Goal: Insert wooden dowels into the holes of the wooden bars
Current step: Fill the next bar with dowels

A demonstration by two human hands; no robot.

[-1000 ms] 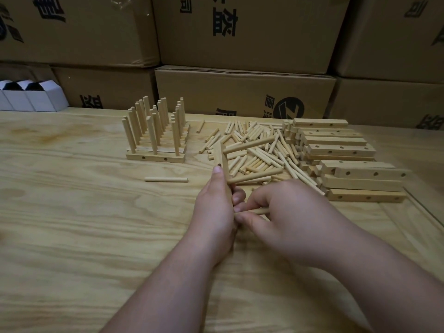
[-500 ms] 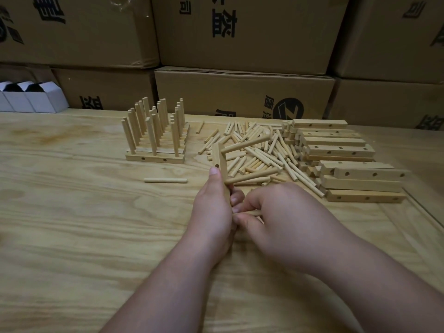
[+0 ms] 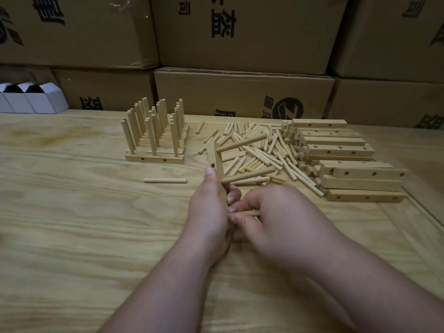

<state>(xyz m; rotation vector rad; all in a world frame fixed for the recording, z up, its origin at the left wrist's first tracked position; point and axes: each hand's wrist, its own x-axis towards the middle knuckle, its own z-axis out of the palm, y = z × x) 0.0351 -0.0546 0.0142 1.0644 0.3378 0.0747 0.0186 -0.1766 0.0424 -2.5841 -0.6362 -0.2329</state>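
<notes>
My left hand [image 3: 208,212] grips a wooden bar [image 3: 214,159] held on end above the table. Two dowels [image 3: 242,144] stick out of the bar to the right, one high and one at mid height. My right hand [image 3: 276,217] pinches a third dowel [image 3: 249,213] whose left end meets the bar's lower part, between my fingers. A loose heap of dowels [image 3: 262,152] lies behind my hands. A stack of drilled bars [image 3: 341,150] sits to the right of the heap. Finished bars with upright dowels [image 3: 153,133] stand in a group at the left.
A single dowel [image 3: 165,180] lies on the plywood table [image 3: 72,224] left of my hands. Stacked cardboard boxes [image 3: 242,92] wall off the back. Small white boxes [image 3: 31,99] stand at the far left.
My right hand has pushed its dowel leftward toward the bar; less of the dowel shows now. The left hand holds the bar in nearly the same spot.
</notes>
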